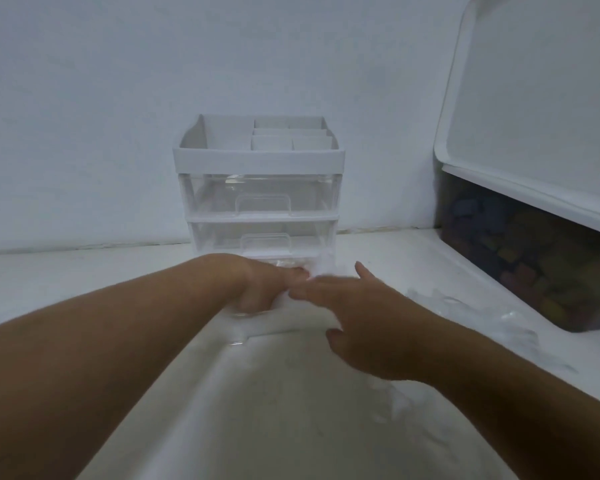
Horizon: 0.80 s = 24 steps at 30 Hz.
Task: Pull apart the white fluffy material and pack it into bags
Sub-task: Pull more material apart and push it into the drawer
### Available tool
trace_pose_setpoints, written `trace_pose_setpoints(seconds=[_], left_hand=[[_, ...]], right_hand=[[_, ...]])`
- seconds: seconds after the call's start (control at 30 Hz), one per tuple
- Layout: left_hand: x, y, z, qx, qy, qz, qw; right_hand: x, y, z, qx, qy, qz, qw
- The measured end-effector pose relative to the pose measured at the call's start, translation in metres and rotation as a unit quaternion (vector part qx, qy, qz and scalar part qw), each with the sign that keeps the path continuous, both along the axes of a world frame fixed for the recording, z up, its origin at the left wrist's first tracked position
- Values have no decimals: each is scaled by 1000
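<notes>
A clear plastic bag (284, 323) holding white fluffy material (321, 268) lies on the white table just in front of the drawer unit. My left hand (267, 289) is on the bag's far left end, fingers curled down and gripping the plastic. My right hand (361, 327) lies over the bag's right side with fingers stretched out, pressing on the stuffing, index finger pointing toward the drawers. The bag's outline is hard to make out against the table.
A white drawer unit (260, 188) with clear drawers stands against the wall behind the hands. A large lidded storage box (520, 258) with dark contents fills the right. Crumpled clear plastic and fluff (471, 313) lie beside it, with more wisps (395, 407) under my right forearm.
</notes>
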<state>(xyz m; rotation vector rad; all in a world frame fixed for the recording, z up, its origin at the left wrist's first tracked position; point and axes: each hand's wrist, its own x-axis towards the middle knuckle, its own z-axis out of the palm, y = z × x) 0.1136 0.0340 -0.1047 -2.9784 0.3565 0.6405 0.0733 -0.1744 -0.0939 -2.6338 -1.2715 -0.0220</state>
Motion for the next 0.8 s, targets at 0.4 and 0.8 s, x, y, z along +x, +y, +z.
trace_pose_setpoints(seconds=[0.4, 0.8], left_hand=[[-28, -6, 17, 8, -247, 6, 969], [-60, -164, -5, -248, -268, 27, 930]], right_hand=[[43, -145, -25, 211, 62, -439, 871], [39, -148, -22, 71, 137, -442, 883]])
